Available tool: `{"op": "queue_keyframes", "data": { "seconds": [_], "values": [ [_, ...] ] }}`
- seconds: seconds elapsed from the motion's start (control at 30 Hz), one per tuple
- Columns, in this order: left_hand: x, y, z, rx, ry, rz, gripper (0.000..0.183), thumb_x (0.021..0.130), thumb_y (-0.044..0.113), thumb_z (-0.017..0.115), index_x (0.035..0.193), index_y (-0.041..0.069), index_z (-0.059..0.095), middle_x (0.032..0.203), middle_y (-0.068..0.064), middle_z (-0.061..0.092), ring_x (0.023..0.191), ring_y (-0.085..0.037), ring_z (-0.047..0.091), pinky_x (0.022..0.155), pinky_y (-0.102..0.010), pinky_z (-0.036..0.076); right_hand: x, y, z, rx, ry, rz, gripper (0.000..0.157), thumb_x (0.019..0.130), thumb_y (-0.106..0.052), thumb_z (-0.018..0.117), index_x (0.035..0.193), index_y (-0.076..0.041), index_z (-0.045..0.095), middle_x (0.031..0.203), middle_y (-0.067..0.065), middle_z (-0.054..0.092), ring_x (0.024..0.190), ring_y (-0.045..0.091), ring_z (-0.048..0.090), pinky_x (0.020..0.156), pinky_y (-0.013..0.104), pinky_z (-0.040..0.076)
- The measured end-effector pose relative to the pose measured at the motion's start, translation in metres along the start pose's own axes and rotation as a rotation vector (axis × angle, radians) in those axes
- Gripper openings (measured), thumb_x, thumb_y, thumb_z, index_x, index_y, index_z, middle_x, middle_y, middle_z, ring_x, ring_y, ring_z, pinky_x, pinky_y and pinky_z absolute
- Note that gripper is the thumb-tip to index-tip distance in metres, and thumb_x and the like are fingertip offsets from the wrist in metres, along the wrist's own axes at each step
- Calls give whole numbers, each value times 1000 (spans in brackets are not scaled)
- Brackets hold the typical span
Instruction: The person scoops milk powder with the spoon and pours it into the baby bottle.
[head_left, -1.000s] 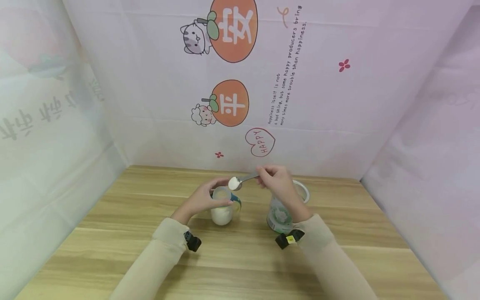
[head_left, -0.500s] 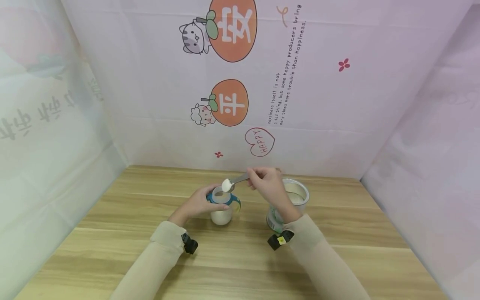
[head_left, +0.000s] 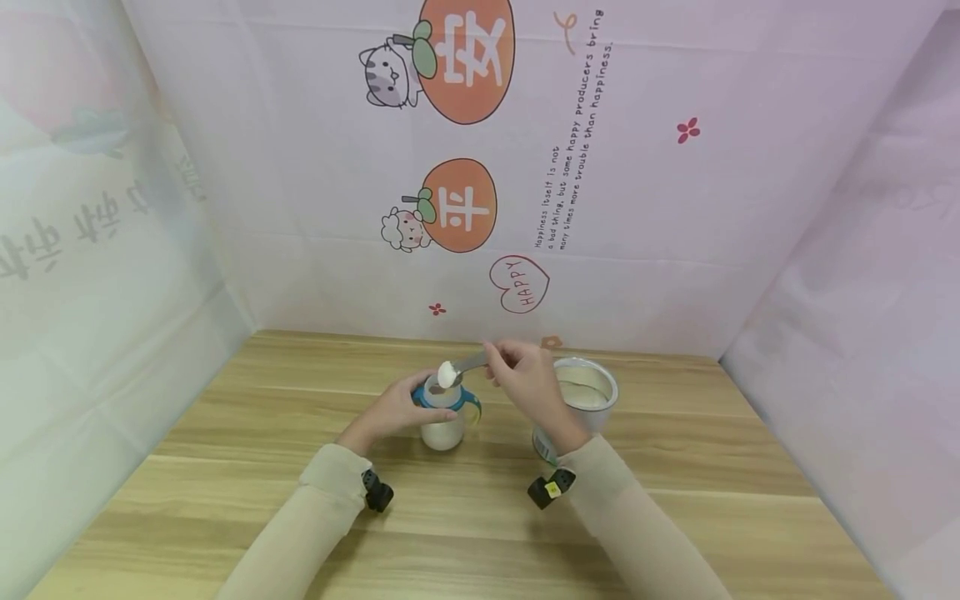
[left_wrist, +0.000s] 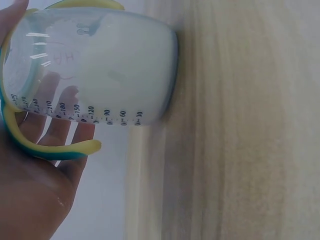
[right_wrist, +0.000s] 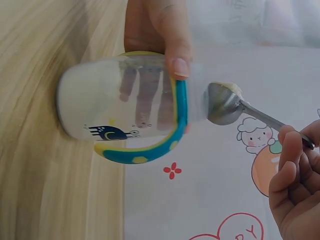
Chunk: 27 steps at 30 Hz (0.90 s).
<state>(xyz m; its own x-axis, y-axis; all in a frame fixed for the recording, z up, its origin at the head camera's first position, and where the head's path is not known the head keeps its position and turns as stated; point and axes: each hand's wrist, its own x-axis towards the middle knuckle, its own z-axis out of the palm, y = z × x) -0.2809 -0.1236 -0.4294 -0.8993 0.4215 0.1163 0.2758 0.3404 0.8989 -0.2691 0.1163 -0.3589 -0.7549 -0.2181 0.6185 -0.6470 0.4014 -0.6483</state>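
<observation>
A clear baby bottle point(head_left: 442, 435) with a blue-and-yellow two-handled collar point(right_wrist: 181, 107) stands upright on the table. My left hand point(head_left: 393, 410) grips it around the collar, thumb in front and fingers behind. Whitish liquid fills its lower part, below the 150 mark in the left wrist view. My right hand point(head_left: 527, 385) pinches the handle of a metal spoon point(right_wrist: 224, 105). The bowl, heaped with white powder point(head_left: 447, 374), is at the bottle's uncapped mouth, tilted slightly. Behind my right wrist stands an open can point(head_left: 597, 421) of pale powder, its front partly hidden.
The wooden table point(head_left: 465, 533) runs back to a printed cloth wall point(head_left: 637, 275). Cloth also hangs on the left and right sides. The can stands to the right of the bottle, with a gap of bare wood between them.
My right hand has moved left with the loaded spoon, from beside the bottle to its mouth. More of the can's opening shows. My left hand has shifted slightly on the bottle.
</observation>
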Motion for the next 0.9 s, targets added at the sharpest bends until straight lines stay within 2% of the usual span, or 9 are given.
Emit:
{"op": "queue_keyframes", "data": {
  "seconds": [0.13, 0.4, 0.73, 0.9],
  "values": [
    [0, -2, 0, -4, 1, 12, 75, 83, 36, 84, 147, 22, 49, 139, -3, 57, 128, -27, 51, 106, -55, 39, -3, 2, 5, -15, 0, -28, 30, 101, -14, 61, 74, -6, 70, 62, -6, 63, 51, 9, 57, 42, 23, 43],
    [1, -4, 1, -14, 3, 14, 74, 81, 36, 85, 145, 22, 51, 136, -1, 58, 127, -25, 52, 108, -53, 39, -7, 5, 10, -102, 15, -160, 32, 102, -16, 60, 71, -13, 66, 60, -7, 62, 47, 3, 49, 40, 22, 39],
    [0, -4, 1, -30, -1, 6, 74, 82, 36, 85, 146, 22, 50, 137, -1, 58, 128, -24, 52, 108, -51, 39, -12, 6, 13, -207, 50, -275, 24, 100, -15, 63, 78, -9, 70, 63, -7, 63, 49, 0, 47, 43, 19, 41],
    [0, -4, 1, -29, -3, 3, 73, 81, 37, 85, 144, 23, 51, 137, 0, 58, 128, -24, 52, 109, -52, 39, -16, 6, 15, -268, 63, -342, 23, 99, -16, 64, 77, -11, 69, 63, -9, 58, 51, 0, 45, 46, 17, 39]
  ]
}}
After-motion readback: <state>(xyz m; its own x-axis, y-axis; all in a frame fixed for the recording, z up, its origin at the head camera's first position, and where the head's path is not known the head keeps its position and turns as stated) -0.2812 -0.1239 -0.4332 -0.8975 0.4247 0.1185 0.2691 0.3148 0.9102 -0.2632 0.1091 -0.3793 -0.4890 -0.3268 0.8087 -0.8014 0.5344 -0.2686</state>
